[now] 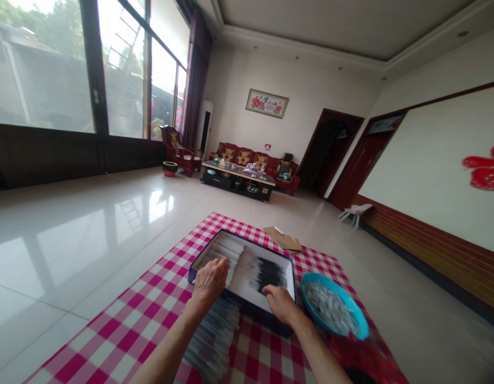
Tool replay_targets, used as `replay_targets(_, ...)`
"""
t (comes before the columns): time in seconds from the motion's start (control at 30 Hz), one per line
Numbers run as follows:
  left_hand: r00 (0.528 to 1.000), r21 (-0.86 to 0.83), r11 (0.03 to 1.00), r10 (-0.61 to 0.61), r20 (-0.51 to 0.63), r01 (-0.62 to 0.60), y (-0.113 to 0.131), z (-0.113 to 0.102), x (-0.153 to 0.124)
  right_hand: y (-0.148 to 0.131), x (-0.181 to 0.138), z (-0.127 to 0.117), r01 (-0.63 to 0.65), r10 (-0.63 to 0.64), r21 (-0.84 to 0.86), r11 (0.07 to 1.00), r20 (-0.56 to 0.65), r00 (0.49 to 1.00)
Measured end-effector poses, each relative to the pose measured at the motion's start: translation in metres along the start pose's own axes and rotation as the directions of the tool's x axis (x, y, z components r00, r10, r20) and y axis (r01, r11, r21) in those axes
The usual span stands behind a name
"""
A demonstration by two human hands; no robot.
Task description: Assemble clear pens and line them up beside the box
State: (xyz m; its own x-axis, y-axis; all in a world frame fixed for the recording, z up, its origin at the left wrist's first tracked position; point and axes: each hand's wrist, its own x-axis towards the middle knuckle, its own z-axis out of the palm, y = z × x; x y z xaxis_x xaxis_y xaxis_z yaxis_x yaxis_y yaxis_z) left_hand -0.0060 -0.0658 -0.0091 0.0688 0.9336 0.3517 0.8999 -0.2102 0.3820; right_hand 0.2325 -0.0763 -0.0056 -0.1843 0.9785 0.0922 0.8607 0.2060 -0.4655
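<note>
A shallow dark-edged box (253,316) with a pale inside lies on the table. My left hand (210,278) is over its left part, fingers curled together beside a row of whitish, thin tube-like pieces (226,245); anything in the fingers is hidden. My right hand (279,303) reaches over the near right side, thumb and fingers closed next to a batch of thin black pieces (270,273). Whether it grips one of them cannot be made out. Below the box lies a blurred bundle of clear, slender pieces (213,338).
To the right stands a blue basin (361,320) full of small translucent pieces. Flat brown cardboard (285,240) lies behind the box. A pink checkered cloth (122,325) covers the table. Farther off are a coffee table (234,184), a wooden sofa (226,154) and a small chair (357,210).
</note>
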Motion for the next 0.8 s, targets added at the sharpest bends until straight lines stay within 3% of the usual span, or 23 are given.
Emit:
replay_targets(0.5,1.0,-0.024,1.0,0.016,0.0,-0.016,-0.002,0.007,-0.001,-0.002,0.015,0.01,0.015,-0.009,-0.108,0.994,0.053,0.999)
replay_targets(0.7,1.0,-0.042,0.999,0.019,-0.015,-0.019,0.0,0.001,-0.001,-0.007,0.019,0.014,0.023,-0.02,-0.125,0.992,0.026,0.999)
replay_targets(0.8,0.999,-0.05,0.998,0.023,-0.044,-0.025,0.006,-0.008,-0.001,-0.012,0.017,0.004,0.037,-0.041,-0.086,0.996,-0.055,0.998)
